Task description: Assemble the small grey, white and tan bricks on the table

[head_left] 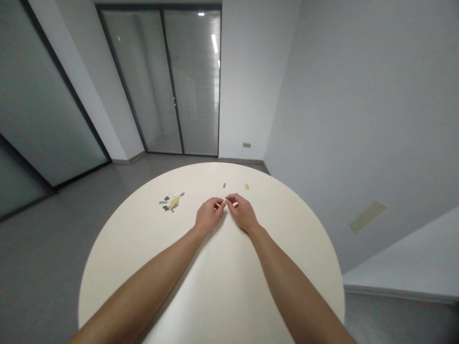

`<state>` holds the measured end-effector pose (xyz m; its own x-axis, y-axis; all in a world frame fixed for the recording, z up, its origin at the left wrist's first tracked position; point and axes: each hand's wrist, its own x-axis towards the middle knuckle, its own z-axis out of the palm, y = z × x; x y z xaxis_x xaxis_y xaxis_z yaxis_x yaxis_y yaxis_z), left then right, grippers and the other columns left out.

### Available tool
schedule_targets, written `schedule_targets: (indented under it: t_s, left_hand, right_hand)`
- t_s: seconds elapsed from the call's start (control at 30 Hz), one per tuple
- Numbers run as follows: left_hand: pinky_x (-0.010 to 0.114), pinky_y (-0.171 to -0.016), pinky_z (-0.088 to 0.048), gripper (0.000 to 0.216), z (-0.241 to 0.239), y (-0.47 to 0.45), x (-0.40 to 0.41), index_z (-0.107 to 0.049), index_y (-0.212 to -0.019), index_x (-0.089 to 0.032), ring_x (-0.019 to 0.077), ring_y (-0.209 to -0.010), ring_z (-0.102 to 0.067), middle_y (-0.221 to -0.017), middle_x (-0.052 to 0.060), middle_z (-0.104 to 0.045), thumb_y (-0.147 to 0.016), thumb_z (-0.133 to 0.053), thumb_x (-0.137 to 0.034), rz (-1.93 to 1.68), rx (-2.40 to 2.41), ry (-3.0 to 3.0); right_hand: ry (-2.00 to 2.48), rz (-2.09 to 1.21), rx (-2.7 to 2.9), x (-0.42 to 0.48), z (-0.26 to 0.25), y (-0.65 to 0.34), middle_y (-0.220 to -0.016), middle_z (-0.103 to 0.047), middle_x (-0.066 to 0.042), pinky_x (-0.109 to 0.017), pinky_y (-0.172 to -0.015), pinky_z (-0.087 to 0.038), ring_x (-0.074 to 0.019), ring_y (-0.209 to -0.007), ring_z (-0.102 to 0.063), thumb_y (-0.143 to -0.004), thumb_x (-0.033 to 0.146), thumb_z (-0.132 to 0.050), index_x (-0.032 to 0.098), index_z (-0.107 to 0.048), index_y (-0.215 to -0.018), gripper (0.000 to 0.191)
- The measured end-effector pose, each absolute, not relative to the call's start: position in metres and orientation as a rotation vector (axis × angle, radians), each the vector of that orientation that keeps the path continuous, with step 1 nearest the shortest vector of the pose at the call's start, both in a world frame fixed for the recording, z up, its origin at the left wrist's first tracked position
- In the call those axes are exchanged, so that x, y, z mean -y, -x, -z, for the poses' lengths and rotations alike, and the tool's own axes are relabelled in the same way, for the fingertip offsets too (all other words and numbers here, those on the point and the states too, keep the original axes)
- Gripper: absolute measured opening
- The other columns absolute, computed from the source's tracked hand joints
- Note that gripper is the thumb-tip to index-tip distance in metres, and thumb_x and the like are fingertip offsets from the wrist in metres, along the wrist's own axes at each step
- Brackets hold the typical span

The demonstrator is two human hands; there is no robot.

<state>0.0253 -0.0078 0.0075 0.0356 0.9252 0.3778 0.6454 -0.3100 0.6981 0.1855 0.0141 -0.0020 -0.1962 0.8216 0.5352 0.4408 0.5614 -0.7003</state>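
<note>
Table: a round cream table [283,282] with a smooth, pale top and a curved rim all round
Far-left area: a heap of small flat pieces [171,202] in grey, off-white and yellow, lying loosely overlapped, inward from the rim
Far edge: a small grey piece [224,185] lying flat, near the rim
Far edge, right of that: a small yellow piece [247,187] lying flat, just apart from the grey piece

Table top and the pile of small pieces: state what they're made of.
The table top looks like laminate or painted board: cream, smooth, with a soft satin sheen. The pile of pieces may be plastic or card: flat, matte-looking grey, cream and yellow strips with straight edges, though they are too small to tell which.
</note>
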Motion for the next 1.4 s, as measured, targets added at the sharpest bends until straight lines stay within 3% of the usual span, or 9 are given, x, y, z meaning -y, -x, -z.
schedule_targets:
  t_s: [0.9, 1.07, 1.4]
  left_hand:
    - [0.027, -0.069, -0.048, 0.020, -0.0070, -0.0243, 0.0081, -0.069, -0.095, -0.025, 0.0163, -0.081, -0.069, -0.094, 0.001, -0.076, -0.094, -0.055, -0.039, -1.133, -1.610, -1.975]
    - [0.027, -0.070, -0.047, 0.020, -0.0070, -0.0245, 0.0079, -0.069, -0.095, -0.025, 0.0163, -0.080, -0.068, -0.095, 0.001, -0.076, -0.094, -0.055, -0.040, -1.124, -1.610, -1.977]
    - [0.028, -0.071, -0.047, 0.022, -0.0066, -0.0244, 0.0079, -0.069, -0.094, -0.024, 0.0166, -0.080, -0.068, -0.094, 0.001, -0.076, -0.094, -0.055, -0.041, -1.121, -1.609, -1.975]
  right_hand:
    - [1.039, -0.518, 1.818, -0.0134, 0.0014, -0.1858, -0.094, -0.072, -0.002, -0.029, -0.073, -0.051, -0.0162, -0.083, -0.065, -0.092, 0.032, -0.056, 0.023, -0.064, -0.100, 0.014]
    - [1.033, -0.520, 1.823, -0.0136, 0.0005, -0.1861, -0.097, -0.073, -0.002, -0.030, -0.075, -0.052, -0.0163, -0.082, -0.066, -0.091, 0.030, -0.056, 0.025, -0.066, -0.107, 0.020]
    - [1.033, -0.531, 1.834, -0.0139, -0.0003, -0.1871, -0.094, -0.074, -0.001, -0.030, -0.076, -0.052, -0.0159, -0.081, -0.066, -0.089, 0.024, -0.057, 0.024, -0.070, -0.102, 0.018]
